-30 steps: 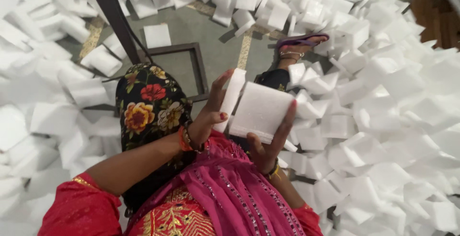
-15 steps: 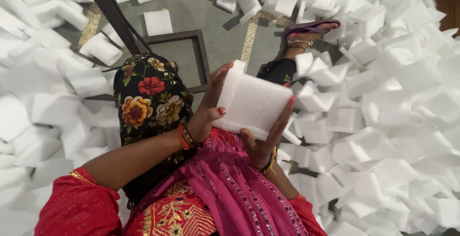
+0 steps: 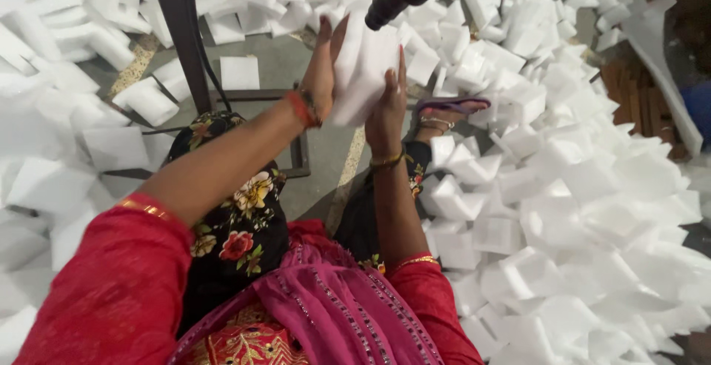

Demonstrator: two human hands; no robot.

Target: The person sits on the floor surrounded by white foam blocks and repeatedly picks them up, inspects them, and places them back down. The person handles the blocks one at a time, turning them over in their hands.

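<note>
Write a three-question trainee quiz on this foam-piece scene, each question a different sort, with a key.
1. True or false: both hands grip one white foam block.
2. What lies heaped on the floor at the right? A) white foam pieces B) bricks C) bottles
3. Fill in: the person's foot beside the heap wears a ___.

Key: 1 true, left hand and right hand clasp it. 2 A, foam pieces. 3 sandal.

Two hands, left (image 3: 322, 76) and right (image 3: 386, 109), grip one white foam block (image 3: 363, 68). Around them, foam pieces (image 3: 563, 187) too many to count; one sandal (image 3: 450, 104) beside the right.
</note>
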